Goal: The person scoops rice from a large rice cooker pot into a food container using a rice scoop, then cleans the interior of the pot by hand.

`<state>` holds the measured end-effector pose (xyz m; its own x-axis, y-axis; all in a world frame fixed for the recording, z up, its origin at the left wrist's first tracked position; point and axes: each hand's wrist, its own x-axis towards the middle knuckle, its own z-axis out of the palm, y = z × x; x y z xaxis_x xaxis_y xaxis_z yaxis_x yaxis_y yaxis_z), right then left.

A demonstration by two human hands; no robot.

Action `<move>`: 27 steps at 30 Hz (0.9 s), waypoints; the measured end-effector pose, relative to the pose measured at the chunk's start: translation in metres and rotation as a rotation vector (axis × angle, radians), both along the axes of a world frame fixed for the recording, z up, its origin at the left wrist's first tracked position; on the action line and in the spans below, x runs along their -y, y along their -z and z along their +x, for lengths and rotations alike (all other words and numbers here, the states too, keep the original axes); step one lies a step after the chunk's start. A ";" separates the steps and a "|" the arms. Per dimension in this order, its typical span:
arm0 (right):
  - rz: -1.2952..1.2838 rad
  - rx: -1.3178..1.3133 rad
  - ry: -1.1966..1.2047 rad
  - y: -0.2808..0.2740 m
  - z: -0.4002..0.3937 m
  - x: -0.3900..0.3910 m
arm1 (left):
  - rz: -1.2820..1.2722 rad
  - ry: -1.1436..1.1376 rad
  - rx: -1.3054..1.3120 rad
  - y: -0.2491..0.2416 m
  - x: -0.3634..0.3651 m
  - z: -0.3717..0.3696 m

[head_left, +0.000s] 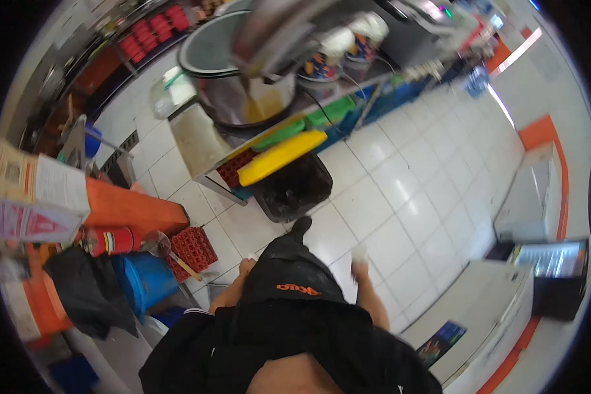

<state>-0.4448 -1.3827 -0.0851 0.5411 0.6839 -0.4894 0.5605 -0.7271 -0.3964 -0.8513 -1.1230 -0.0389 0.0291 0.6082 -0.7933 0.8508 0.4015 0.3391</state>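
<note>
My arms hang at my sides over the white tiled floor (400,217), both hands empty.

My left hand (246,266) hangs beside my apron-covered leg, near the red crate (194,248) and blue bucket (144,279); its fingers look loosely curled, gripping nothing. My right hand (360,256) hangs on the other side and is blurred, so I cannot tell how its fingers are set. Ahead, a black bin (294,187) stands under the steel table (197,141), which carries a large metal pot (243,98); yellow (281,156) and green trays (328,111) lie on its lower shelf.
</note>
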 end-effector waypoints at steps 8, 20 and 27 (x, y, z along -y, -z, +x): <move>0.130 -0.001 -0.114 -0.035 -0.019 -0.034 | 0.190 -0.343 -0.028 -0.058 -0.036 0.011; 0.333 -0.020 0.212 -0.152 -0.135 -0.292 | 0.478 -0.253 -0.004 0.011 -0.125 -0.127; 0.821 0.115 0.385 -0.190 -0.257 -0.410 | 0.319 -0.982 0.165 -0.028 -0.256 -0.278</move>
<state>-0.7019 -0.9731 0.1046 0.8193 0.5554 0.1425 0.4059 -0.3861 -0.8283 -1.1296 -0.8668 -0.0109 -0.4979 0.6037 -0.6225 0.1326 0.7624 0.6333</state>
